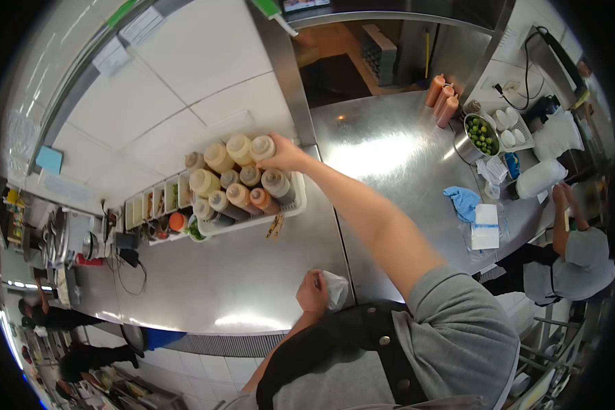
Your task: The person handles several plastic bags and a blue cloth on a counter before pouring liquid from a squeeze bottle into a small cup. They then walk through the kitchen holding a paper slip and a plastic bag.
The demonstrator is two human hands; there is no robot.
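Observation:
My right hand (pixel 282 156) reaches across the steel counter, fingers closed on a pale squeeze bottle (pixel 262 148) at the back right corner of a white crate (pixel 298 195). Several other squeeze bottles stand packed in that crate, with cream, brown and orange contents; one dark-filled bottle (pixel 278 184) is just in front of my hand. Close to my body, at the counter's near edge, my left hand (pixel 312 294) is curled shut on a crumpled white cloth (pixel 336 290). Its exact material is hard to make out.
Left of the crate are small food containers (pixel 160 201) and a cable (pixel 140 280). On the right stand orange bottles (pixel 446 111), a pot of limes (pixel 468 145), a blue cloth (pixel 463 203) and white napkins (pixel 485 227). A co-worker (pixel 570 260) works at the right; others are at far left.

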